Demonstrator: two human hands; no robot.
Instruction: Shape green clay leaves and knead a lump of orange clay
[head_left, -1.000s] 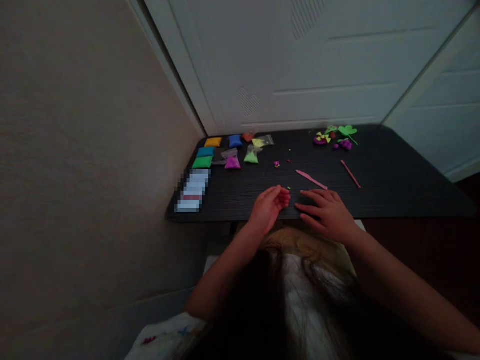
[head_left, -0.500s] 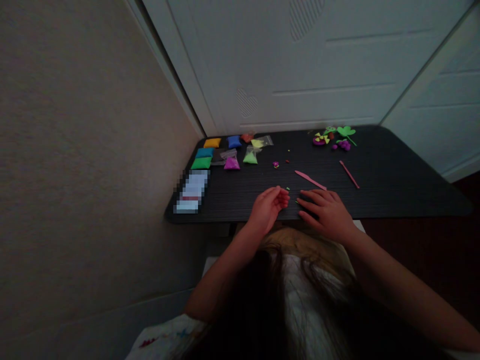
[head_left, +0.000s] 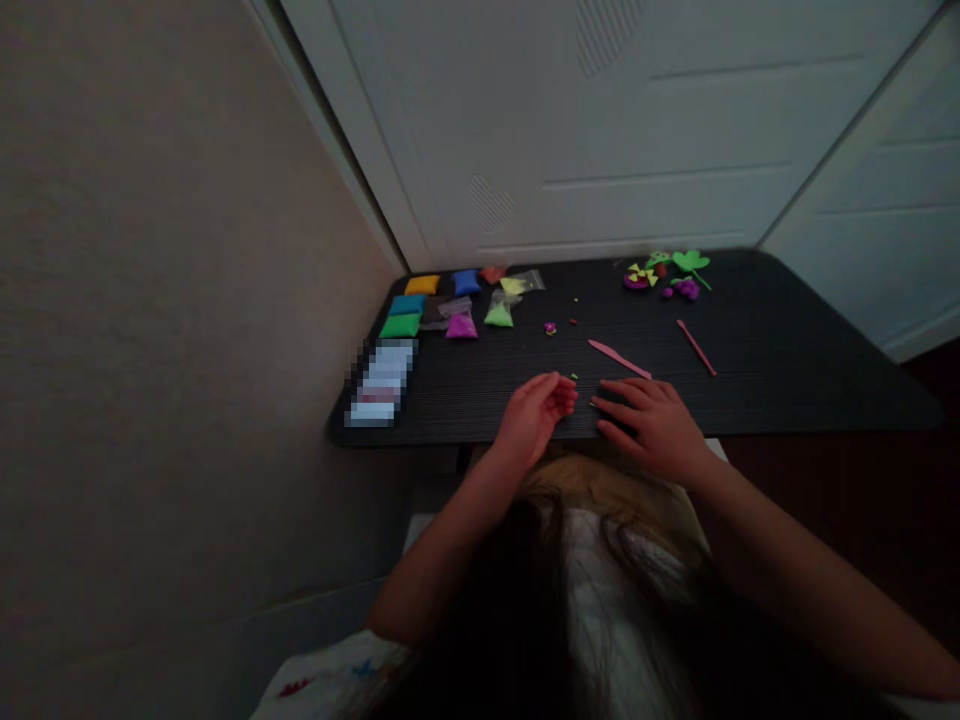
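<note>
My left hand (head_left: 536,412) rests on its side at the near edge of the black table, loosely cupped, with no object visible in it. A tiny green piece of clay (head_left: 574,377) lies just beyond its fingertips. My right hand (head_left: 651,418) is palm down with its fingers spread. One of its fingertips is at another small greenish bit (head_left: 592,403); whether it touches or presses it, I cannot tell. A pink plastic clay knife (head_left: 619,358) lies just past the right hand. Further right is a thin pink modelling stick (head_left: 697,347).
Bags of coloured clay, including a green bag (head_left: 401,325) and a magenta bag (head_left: 462,326), sit back left beside a blurred phone (head_left: 382,382). A small purple clay piece (head_left: 550,328) lies mid-table. Back right are a purple-and-yellow clay piece (head_left: 639,278), purple balls (head_left: 686,289) and a green clover shape (head_left: 690,262).
Both hands keep nearly the same pose and place. The whole view has shifted very slightly; nothing on the table has visibly been moved.
</note>
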